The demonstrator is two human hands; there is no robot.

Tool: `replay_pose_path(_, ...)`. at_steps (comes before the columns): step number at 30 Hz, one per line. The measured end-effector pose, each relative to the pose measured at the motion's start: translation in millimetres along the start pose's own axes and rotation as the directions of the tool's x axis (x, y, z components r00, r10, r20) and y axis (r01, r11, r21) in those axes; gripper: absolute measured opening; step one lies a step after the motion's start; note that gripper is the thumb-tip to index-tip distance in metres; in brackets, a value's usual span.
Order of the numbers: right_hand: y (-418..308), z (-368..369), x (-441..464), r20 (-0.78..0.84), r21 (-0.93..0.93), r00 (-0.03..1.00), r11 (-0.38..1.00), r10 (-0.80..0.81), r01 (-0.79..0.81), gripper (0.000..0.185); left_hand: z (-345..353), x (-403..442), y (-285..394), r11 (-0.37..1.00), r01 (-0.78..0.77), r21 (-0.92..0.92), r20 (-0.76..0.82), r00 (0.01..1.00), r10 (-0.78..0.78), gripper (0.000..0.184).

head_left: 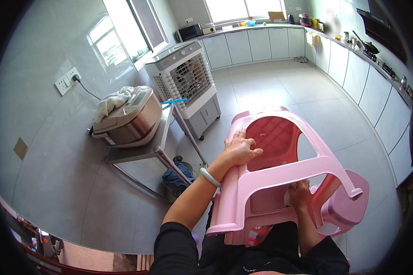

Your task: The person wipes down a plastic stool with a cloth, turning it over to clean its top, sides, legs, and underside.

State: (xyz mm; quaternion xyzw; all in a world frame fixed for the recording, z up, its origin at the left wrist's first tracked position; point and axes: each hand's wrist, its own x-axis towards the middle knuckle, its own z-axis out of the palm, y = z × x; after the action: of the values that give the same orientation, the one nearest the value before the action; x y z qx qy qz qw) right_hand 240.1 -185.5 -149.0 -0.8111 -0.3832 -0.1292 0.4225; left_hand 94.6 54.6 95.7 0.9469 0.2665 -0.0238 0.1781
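Observation:
A pink plastic stool (284,168) is tipped over in front of my body, its hollow, ribbed underside partly showing. My left hand (240,149) grips its left side from above, with the thumb sticking out over the opening; a pale bracelet is on that wrist. Lower down, my right hand (299,193) reaches in between the stool's legs, its fingers closed on a small white cloth (287,197), mostly hidden by the hand. To the right, a second pink stool (349,197) stands on the floor, partly behind the first.
At left, a metal stand (142,153) bears a large rice cooker (135,112) with a cloth on its lid. Behind it stands an air cooler (188,82). A dark blue bag (176,176) lies under the stand. Kitchen cabinets (273,43) line the far and right walls.

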Motion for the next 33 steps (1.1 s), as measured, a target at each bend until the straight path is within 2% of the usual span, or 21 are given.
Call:
replay_pose_path(1, 9.2, 7.2, -1.2, -0.006, -0.144, 0.999, 0.989, -0.034, 0.033, 0.043, -0.6, -0.2, 0.5, 1.000, 0.000, -0.001, 0.001, 1.000, 0.000, 0.056)
replay_pose_path(4, 24.1, 28.9, -16.2, 0.189, -0.363, 0.974, 0.912, -0.127, 0.190, 0.042, -0.2, 0.7, 1.0, 1.000, 0.001, -0.006, -0.006, 1.000, -0.001, 0.056)
replay_pose_path(5, 29.4, 38.9, -16.0, 0.149, -0.385, 0.974, 0.897, -0.173, 0.218, 0.037, 0.7, 1.7, 1.5, 1.000, 0.001, -0.006, -0.014, 1.000, -0.002, 0.056)
replay_pose_path(6, 31.9, 42.6, -11.8, 0.244, -0.342, 0.968, 0.930, -0.051, 0.136, 0.034, 2.0, 2.2, 2.3, 1.000, 0.003, -0.006, -0.019, 1.000, -0.004, 0.056)
replay_pose_path(8, 21.1, 41.0, 15.1, 0.436, -0.286, 0.881, 0.956, 0.182, -0.056, 0.028, 2.0, 0.7, 2.9, 1.000, 0.004, 0.014, -0.012, 1.000, -0.004, 0.057)
replay_pose_path(9, 17.2, 41.2, 23.9, 0.352, -0.177, 0.927, 0.982, 0.128, -0.068, 0.021, 1.5, 0.8, 3.3, 1.000, 0.003, 0.026, -0.011, 1.000, -0.002, 0.057)
replay_pose_path(12, 66.7, 109.0, 52.4, 0.090, 0.015, 0.965, 0.969, -0.247, 0.247, 0.028, 2.3, 2.0, 2.5, 0.999, 0.007, 0.044, -0.007, 1.000, -0.007, 0.058)
replay_pose_path(15, 25.1, 109.0, 89.5, -0.263, -0.124, 0.865, 0.904, -0.427, 0.408, 0.040, 1.6, 3.0, 4.7, 0.998, 0.012, 0.070, 0.006, 1.000, -0.012, 0.059)
replay_pose_path(18, 45.2, 142.4, 99.6, -0.082, -0.136, 0.947, 0.945, -0.309, 0.297, 0.046, 4.7, 5.8, 0.8, 0.996, -0.004, 0.086, -0.005, 1.000, 0.004, 0.060)
replay_pose_path(20, 35.3, 146.0, 98.9, -0.155, 0.046, 0.956, 0.965, -0.248, 0.258, 0.047, 6.6, 5.5, 0.9, 0.996, 0.000, 0.090, -0.014, 1.000, 0.001, 0.060)
replay_pose_path(22, 40.8, 167.2, 95.5, -0.093, 0.299, 0.992, 0.949, -0.080, 0.104, 0.044, 5.8, 5.2, 2.9, 0.996, 0.002, 0.094, -0.018, 1.000, 0.000, 0.061)
replay_pose_path(23, 63.8, 212.2, 89.3, 0.022, 0.441, 0.999, 0.896, 0.042, -0.047, 0.042, 5.3, 5.3, 4.3, 0.995, 0.002, 0.097, -0.017, 1.000, -0.001, 0.061)
replay_pose_path(24, 65.1, 223.5, 85.3, 0.157, 0.720, 0.980, 0.665, 0.125, -0.200, 0.039, 5.2, 5.3, 4.9, 0.995, 0.002, 0.101, -0.015, 1.000, 0.000, 0.061)
replay_pose_path(25, 54.2, 222.6, 84.8, 0.288, 0.878, 0.936, 0.335, 0.204, -0.343, 0.037, 5.3, 5.2, 4.9, 0.995, -0.001, 0.098, -0.023, 1.000, 0.003, 0.061)
replay_pose_path(26, 34.5, 226.9, 76.7, 0.427, 0.890, 0.887, -0.253, 0.175, -0.378, 0.035, 5.1, 4.8, 4.6, 0.996, -0.004, 0.094, -0.028, 1.000, 0.007, 0.061)
replay_pose_path(28, -36.1, 194.4, 63.2, 0.353, 0.705, 0.934, -0.638, -0.062, -0.309, 0.029, 6.2, 4.3, 3.8, 0.996, -0.012, 0.083, -0.034, 0.999, 0.015, 0.060)
replay_pose_path(29, -57.4, 195.8, 59.0, 0.358, 0.710, 0.928, -0.616, -0.102, -0.341, 0.029, 6.1, 4.0, 2.5, 0.997, -0.014, 0.075, -0.038, 0.999, 0.017, 0.059)
replay_pose_path(30, -72.2, 206.4, 50.6, 0.363, 0.802, 0.924, -0.465, -0.117, -0.374, 0.030, 5.9, 3.8, 0.4, 0.998, -0.015, 0.069, -0.044, 0.999, 0.019, 0.059)
replay_pose_path(31, -84.5, 217.6, 40.8, 0.342, 0.937, 0.932, -0.028, -0.120, -0.348, 0.030, 7.3, 4.3, -3.1, 0.998, -0.022, 0.067, -0.051, 0.998, 0.026, 0.057)
replay_pose_path(32, -91.9, 226.6, 29.8, 0.284, 0.754, 0.945, 0.646, -0.163, -0.115, 0.030, 7.8, 3.7, -5.0, 0.998, -0.021, 0.065, -0.050, 0.998, 0.024, 0.057)
replay_pose_path(33, -95.7, 227.9, 19.4, 0.287, 0.547, 0.932, 0.836, -0.221, 0.030, 0.030, 7.9, 2.7, -6.6, 0.998, -0.020, 0.063, -0.052, 0.998, 0.023, 0.057)
